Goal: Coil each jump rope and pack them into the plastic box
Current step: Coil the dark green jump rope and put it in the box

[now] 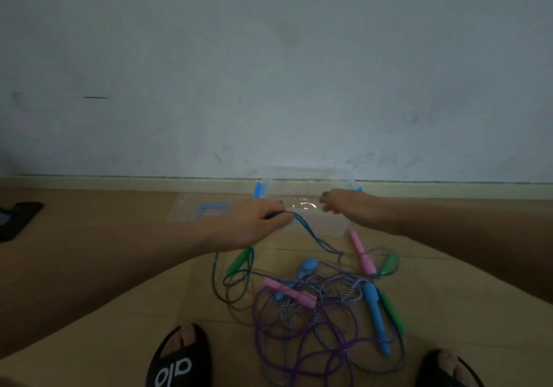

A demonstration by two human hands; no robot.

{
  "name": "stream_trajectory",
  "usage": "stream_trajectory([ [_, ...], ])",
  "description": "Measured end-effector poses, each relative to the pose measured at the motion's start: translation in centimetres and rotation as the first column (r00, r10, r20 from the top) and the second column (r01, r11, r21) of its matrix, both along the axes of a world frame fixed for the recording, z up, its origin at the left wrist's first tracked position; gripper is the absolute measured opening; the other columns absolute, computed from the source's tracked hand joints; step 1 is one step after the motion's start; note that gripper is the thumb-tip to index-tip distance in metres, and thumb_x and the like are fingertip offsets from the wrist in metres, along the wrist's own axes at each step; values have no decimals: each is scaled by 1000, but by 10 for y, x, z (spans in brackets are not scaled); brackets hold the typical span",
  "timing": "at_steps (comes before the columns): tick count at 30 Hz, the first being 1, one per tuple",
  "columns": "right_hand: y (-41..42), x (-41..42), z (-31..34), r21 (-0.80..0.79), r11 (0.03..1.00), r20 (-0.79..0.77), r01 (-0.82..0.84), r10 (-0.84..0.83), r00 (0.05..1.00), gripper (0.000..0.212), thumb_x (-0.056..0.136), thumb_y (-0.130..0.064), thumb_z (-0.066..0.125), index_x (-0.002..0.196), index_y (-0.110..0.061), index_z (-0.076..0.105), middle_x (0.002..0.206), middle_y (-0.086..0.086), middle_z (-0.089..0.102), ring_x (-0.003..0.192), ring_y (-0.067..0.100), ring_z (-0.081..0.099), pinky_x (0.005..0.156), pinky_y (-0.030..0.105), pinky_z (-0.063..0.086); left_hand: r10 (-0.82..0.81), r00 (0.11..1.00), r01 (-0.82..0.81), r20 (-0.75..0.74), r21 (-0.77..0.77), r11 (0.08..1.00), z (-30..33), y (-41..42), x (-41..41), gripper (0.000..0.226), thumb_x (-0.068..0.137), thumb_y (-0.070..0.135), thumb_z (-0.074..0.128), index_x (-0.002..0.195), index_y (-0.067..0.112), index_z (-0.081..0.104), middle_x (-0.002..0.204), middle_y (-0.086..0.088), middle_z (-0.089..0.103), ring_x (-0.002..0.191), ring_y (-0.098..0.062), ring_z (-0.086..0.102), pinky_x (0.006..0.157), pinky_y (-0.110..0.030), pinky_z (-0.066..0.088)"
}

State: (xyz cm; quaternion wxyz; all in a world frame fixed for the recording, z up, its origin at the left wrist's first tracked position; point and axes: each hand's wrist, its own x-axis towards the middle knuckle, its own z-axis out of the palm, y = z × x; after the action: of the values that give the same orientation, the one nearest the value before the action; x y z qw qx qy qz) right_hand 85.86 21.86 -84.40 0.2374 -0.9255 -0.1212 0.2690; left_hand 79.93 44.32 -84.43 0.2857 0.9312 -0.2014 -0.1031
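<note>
A clear plastic box (311, 177) with blue latches stands open against the wall's skirting. My left hand (257, 222) grips a dark teal rope (314, 238) just in front of the box; the rope trails down to green handles (239, 262). My right hand (344, 207) reaches over the box with curled fingers, and what it holds is blurred. On the floor below lies a tangle of ropes: a purple cord (302, 344) with pink handles (291, 292), and a striped cord (344, 285) with blue handles (375, 317).
The box's clear lid (191, 210) with a blue handle lies flat to the left of the box. A dark object (18, 219) sits at the far left. My feet in black sandals (179, 359) stand at the bottom of the wooden floor.
</note>
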Motion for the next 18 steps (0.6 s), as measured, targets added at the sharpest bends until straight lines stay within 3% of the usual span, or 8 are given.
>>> stream_trajectory([
  [2, 32, -11, -3, 231, 972, -107, 46, -22, 994, 29, 99, -31, 48, 116, -12, 61, 102, 1, 66, 89, 16, 61, 75, 22, 46, -39, 999, 38, -18, -16, 999, 3, -13, -3, 39, 103, 42, 40, 70, 25, 51, 61, 7, 43, 55, -5, 39, 56, -24, 31],
  [5, 51, -34, 6, 467, 874, -146, 131, -70, 987, 39, 102, -39, 36, 83, -14, 58, 61, 2, 51, 51, 17, 47, 53, 28, 47, -24, 999, 24, -39, -21, 1000, 3, -19, -1, 35, 102, 42, 41, 81, 24, 62, 61, 9, 52, 55, 0, 46, 55, -19, 34],
  [7, 40, -30, 5, 330, 943, 111, -42, 6, 994, 41, 102, -40, 36, 75, -16, 57, 64, 2, 51, 55, 19, 47, 51, 28, 41, -17, 999, 17, -38, -7, 1000, 0, -12, 3, 46, 101, 49, 40, 78, 12, 56, 62, 3, 44, 54, -7, 40, 56, -29, 33],
  [9, 17, -17, 4, -23, 982, 346, -188, 185, 920, 42, 102, -38, 36, 77, -13, 58, 70, 2, 56, 67, 22, 53, 62, 32, 43, -20, 999, 20, -31, 18, 1000, -5, 0, 6, 49, 100, 51, 40, 71, 13, 46, 63, 1, 39, 55, -10, 38, 57, -35, 34],
  [13, -39, 5, -6, -523, 844, 264, -119, 293, 919, 39, 103, -38, 31, 88, -14, 58, 95, 12, 64, 83, 28, 55, 74, 33, 43, 5, 996, 2, -87, 85, 996, -12, 22, 4, 43, 101, 45, 43, 71, 15, 45, 65, 5, 40, 55, -6, 39, 60, -33, 37],
  [15, -45, 9, -8, -551, 830, 207, -81, 230, 951, 42, 104, -36, 31, 102, -8, 62, 112, 18, 64, 99, 32, 59, 78, 32, 42, 13, 996, -4, -86, 105, 995, -14, 23, 2, 42, 101, 42, 44, 72, 11, 47, 65, 5, 40, 54, -3, 37, 60, -28, 35],
  [16, -40, 9, -9, -464, 883, 192, -69, 176, 965, 43, 104, -36, 31, 106, -6, 62, 115, 17, 64, 104, 31, 59, 80, 31, 41, 9, 997, -1, -79, 102, 995, -15, 21, 2, 43, 101, 41, 44, 74, 8, 47, 65, 4, 40, 55, -4, 37, 59, -28, 34],
  [18, -17, 5, -10, -88, 996, 101, -21, 30, 994, 42, 104, -36, 30, 109, -9, 62, 113, 10, 67, 106, 26, 60, 89, 30, 44, -13, 997, 18, -79, 63, 998, -17, 13, 2, 45, 102, 41, 43, 75, 5, 47, 65, 2, 40, 56, -6, 37, 58, -29, 33],
])
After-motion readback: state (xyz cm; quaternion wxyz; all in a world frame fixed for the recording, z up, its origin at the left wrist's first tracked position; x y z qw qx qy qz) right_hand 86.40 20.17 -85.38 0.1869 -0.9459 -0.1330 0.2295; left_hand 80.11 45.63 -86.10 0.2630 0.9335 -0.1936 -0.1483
